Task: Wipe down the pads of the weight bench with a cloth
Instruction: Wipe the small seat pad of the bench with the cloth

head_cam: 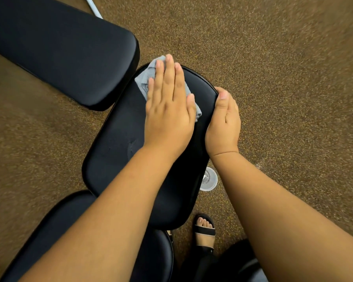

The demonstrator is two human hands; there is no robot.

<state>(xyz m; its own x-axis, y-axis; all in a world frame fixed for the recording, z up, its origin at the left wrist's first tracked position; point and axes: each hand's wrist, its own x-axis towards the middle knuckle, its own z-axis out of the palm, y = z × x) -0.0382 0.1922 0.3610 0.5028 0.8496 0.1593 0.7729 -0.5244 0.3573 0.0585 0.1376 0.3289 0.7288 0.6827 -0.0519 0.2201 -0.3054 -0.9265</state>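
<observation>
A grey cloth (143, 82) lies on the far end of the black middle pad (118, 139) of the weight bench. My left hand (169, 106) lies flat on the cloth, fingers straight and together, and hides most of it. My right hand (222, 123) curls over the pad's right edge, thumb on top. A longer black pad (59, 47) slants away at the upper left, its end close to the cloth. Another black pad (49, 231) sits at the bottom left, partly under my left forearm.
Brown speckled carpet (283, 78) surrounds the bench. A round metal foot disc (209, 180) shows beneath the middle pad's right side. My sandalled foot (205, 231) stands just below it. A white bar (94, 7) crosses the top edge.
</observation>
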